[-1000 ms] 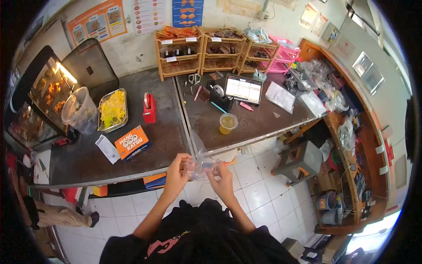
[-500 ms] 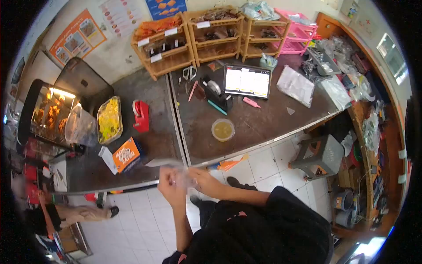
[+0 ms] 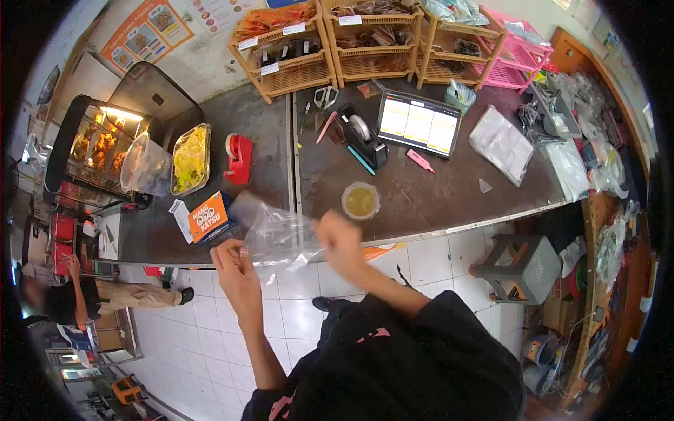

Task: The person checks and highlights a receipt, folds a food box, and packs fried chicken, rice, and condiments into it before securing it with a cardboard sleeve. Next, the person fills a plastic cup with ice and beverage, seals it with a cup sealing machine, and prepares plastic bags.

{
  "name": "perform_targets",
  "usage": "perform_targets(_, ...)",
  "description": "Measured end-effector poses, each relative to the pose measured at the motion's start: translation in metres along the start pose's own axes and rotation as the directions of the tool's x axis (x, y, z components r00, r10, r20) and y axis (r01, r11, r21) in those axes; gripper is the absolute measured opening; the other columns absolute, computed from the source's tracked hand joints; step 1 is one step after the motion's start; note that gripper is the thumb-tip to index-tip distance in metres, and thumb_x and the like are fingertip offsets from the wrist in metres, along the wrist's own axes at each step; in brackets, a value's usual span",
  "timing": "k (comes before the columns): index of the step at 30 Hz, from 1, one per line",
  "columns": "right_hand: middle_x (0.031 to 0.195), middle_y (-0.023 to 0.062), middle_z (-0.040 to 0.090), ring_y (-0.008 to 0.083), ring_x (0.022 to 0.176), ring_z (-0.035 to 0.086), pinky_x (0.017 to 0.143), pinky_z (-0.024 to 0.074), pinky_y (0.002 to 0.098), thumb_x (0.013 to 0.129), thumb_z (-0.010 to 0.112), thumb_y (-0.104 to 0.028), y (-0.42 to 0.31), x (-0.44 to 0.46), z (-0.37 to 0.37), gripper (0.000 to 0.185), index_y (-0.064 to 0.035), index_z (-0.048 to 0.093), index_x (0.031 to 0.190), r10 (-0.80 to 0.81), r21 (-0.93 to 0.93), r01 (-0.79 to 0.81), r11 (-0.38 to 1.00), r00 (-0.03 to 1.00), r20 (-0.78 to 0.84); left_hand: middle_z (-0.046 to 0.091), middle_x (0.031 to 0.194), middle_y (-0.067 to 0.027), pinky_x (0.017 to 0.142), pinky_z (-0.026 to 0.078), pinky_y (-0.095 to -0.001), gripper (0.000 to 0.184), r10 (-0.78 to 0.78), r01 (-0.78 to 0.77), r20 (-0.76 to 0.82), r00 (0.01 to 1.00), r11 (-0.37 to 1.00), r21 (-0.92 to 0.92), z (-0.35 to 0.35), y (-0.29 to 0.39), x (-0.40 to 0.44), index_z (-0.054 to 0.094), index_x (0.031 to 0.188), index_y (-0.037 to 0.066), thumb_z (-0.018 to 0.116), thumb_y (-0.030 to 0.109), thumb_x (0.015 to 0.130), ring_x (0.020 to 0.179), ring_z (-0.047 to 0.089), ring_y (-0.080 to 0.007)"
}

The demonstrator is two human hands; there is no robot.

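Note:
A clear plastic bag (image 3: pixel 275 235) is spread between my two hands, just over the counter's front edge. My left hand (image 3: pixel 237 270) pinches its left side. On the other side, my right hand (image 3: pixel 340 244) is closed round its right edge, slightly blurred. Close to my left hand stands an orange and blue food box (image 3: pixel 210 219) with its white flap open. Beyond my right hand sits a round lidded tub (image 3: pixel 361 201) of yellowish liquid on the counter.
A red tape dispenser (image 3: pixel 239 158), a tray of shredded yellow and green food (image 3: pixel 191 160), a black tape dispenser (image 3: pixel 361 136) and a tablet (image 3: pixel 419 123) stand on the counter. A grey stool (image 3: pixel 521 266) is at right. Another person (image 3: pixel 77 298) stands at left.
The bag, bunched between my hands before, is now spread wide. My hands have moved apart, left hand leftward and right hand rightward and up. The view has shifted.

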State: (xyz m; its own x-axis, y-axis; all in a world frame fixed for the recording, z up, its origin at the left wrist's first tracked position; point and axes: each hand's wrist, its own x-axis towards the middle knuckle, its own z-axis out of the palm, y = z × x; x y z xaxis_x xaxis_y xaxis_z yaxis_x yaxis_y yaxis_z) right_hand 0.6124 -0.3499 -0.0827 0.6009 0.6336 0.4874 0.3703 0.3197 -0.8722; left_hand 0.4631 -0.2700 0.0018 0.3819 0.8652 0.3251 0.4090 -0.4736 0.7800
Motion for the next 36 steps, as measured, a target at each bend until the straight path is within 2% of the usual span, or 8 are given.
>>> perform_targets(2, 0.074, 0.0097, 0.045, 0.0269, 0.066, 0.052, 0.066, 0.0451, 0.0396, 0.075, 0.06, 0.003, -0.035, 0.034, -0.026, 0.013, -0.0037, 0.052, 0.084, 0.283, -0.181, -0.281, 0.942, 0.959, -0.016, 0.048, 0.094, -0.006, 0.064, 0.042, -0.0212, 0.019, -0.09, 0.091, 0.153, 0.984, 0.996, 0.002, 0.01, -0.029, -0.014, 0.049, 0.1, 0.002, 0.046, -0.007, 0.083, 0.078, 0.047, -0.0109)
perform_targets(6, 0.092, 0.0082, 0.046, 0.0228, 0.066, 0.053, 0.064, 0.0475, 0.0343, 0.074, 0.066, -0.002, -0.033, 0.025, -0.028, 0.028, -0.0071, 0.048, 0.095, -0.049, -0.188, 0.049, 0.981, 0.999, 0.003, 0.051, 0.108, -0.0044, 0.086, 0.038, -0.0268, 0.038, -0.118, 0.155, 0.149, 0.982, 0.951, -0.266, 0.051, -0.044, -0.056, 0.047, 0.112, 0.003, 0.053, -0.006, 0.076, 0.097, 0.048, -0.0152)
perform_targets(8, 0.093, 0.0106, 0.046, 0.026, 0.068, 0.053, 0.064, 0.047, 0.0356, 0.07, 0.066, -0.002, -0.036, 0.001, -0.025, 0.03, -0.0064, 0.048, 0.095, 0.15, -0.293, -0.07, 0.954, 0.954, 0.258, 0.051, 0.105, -0.0037, 0.082, 0.04, -0.0254, 0.036, -0.19, 0.231, 0.151, 0.97, 0.917, -0.325, 0.061, -0.028, -0.06, 0.047, 0.11, 0.003, 0.052, -0.007, 0.076, 0.094, 0.049, -0.0135)
perform_targets(20, 0.076, 0.0048, 0.045, 0.012, 0.062, 0.046, 0.05, 0.0409, 0.0234, 0.076, 0.066, 0.001, -0.043, 0.013, -0.077, 0.014, -0.0028, 0.055, 0.083, 0.026, -0.196, -0.075, 0.978, 0.97, -0.242, 0.041, 0.083, -0.0002, 0.067, 0.041, -0.0218, 0.025, -0.262, 0.123, -0.195, 0.945, 0.839, -0.53, 0.085, 0.029, -0.044, 0.041, 0.091, 0.009, 0.053, -0.007, 0.076, 0.079, 0.044, -0.0094)
perform_targets(22, 0.079, 0.0045, 0.042, 0.0104, 0.066, 0.045, 0.052, 0.0441, 0.0216, 0.078, 0.064, 0.002, -0.037, 0.02, -0.076, 0.013, -0.0021, 0.054, 0.087, 0.119, -0.051, -0.138, 0.989, 0.956, -0.269, 0.044, 0.084, -0.0018, 0.06, 0.046, -0.0228, 0.028, -0.389, 0.321, 0.046, 0.92, 0.682, -0.657, 0.078, 0.03, -0.046, 0.039, 0.098, 0.009, 0.051, -0.008, 0.079, 0.076, 0.048, -0.01)
perform_targets(26, 0.084, 0.0049, 0.041, 0.0093, 0.072, 0.043, 0.054, 0.0453, 0.0206, 0.079, 0.062, 0.004, -0.033, 0.015, -0.037, 0.017, -0.0011, 0.053, 0.092, 0.249, 0.165, -0.233, 0.958, 0.965, -0.087, 0.043, 0.088, -0.0044, 0.05, 0.049, -0.0241, 0.037, -0.415, 0.232, -0.09, 0.905, 0.661, -0.714, 0.057, 0.002, -0.057, 0.036, 0.103, 0.008, 0.05, -0.011, 0.074, 0.074, 0.052, -0.0131)
perform_targets(30, 0.087, 0.0052, 0.041, 0.0113, 0.074, 0.043, 0.052, 0.0429, 0.0209, 0.077, 0.061, 0.007, -0.019, 0.016, 0.004, 0.02, -0.0004, 0.052, 0.093, 0.187, -0.071, -0.175, 0.982, 0.952, 0.242, 0.04, 0.103, -0.01, 0.055, 0.049, -0.0254, 0.045, -0.268, 0.233, -0.117, 0.956, 0.94, -0.25, 0.024, -0.058, -0.072, 0.041, 0.111, 0.006, 0.055, -0.009, 0.07, 0.075, 0.053, -0.015)
perform_targets(36, 0.1, 0.0148, 0.042, 0.0335, 0.086, 0.05, 0.078, 0.043, 0.0381, 0.069, 0.061, 0.003, 0.012, -0.002, 0.064, 0.036, -0.0033, 0.051, 0.103, 0.103, -0.184, 0.063, 0.981, 0.633, 0.767, 0.045, 0.099, -0.0112, 0.063, 0.047, -0.0291, 0.049, -0.27, 0.259, -0.157, 0.95, 0.962, -0.09, 0.001, -0.117, -0.096, 0.048, 0.109, 0.004, 0.069, 0.002, 0.065, 0.071, 0.052, -0.0214)
